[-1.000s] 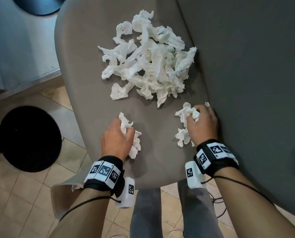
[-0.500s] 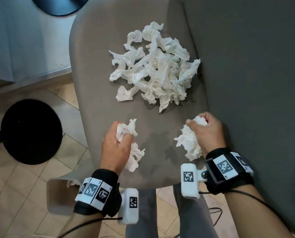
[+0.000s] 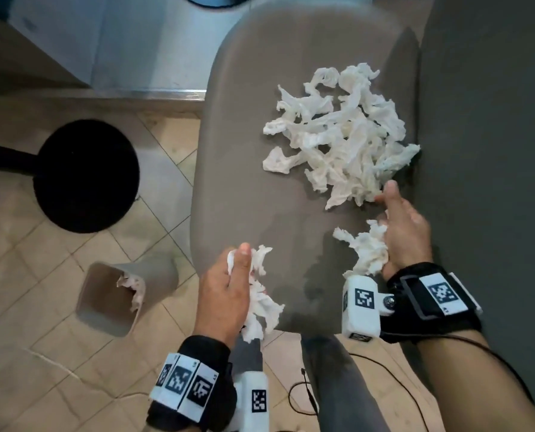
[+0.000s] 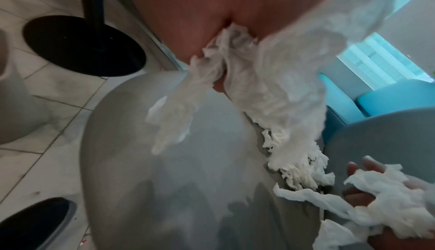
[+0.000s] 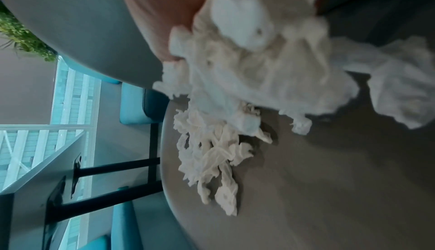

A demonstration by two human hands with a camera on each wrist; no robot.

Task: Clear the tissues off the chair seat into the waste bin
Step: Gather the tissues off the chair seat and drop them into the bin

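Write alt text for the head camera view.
Both hands hold crumpled tissues over the front of a grey chair seat: the left hand grips one wad, the right hand another. A big tissue pile lies farther back; a waste bin stands on the tiled floor, left.

We're seeing white tissues [image 3: 338, 135] on a grey-brown chair seat [image 3: 244, 182], grey waste bin [image 3: 104, 307], beige floor tiles [image 3: 42, 353], b&w checker-pattern wrist tags [image 3: 183, 381].

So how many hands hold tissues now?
2. The left hand grips a wad at the seat's front edge; the right hand grips another near the backrest.
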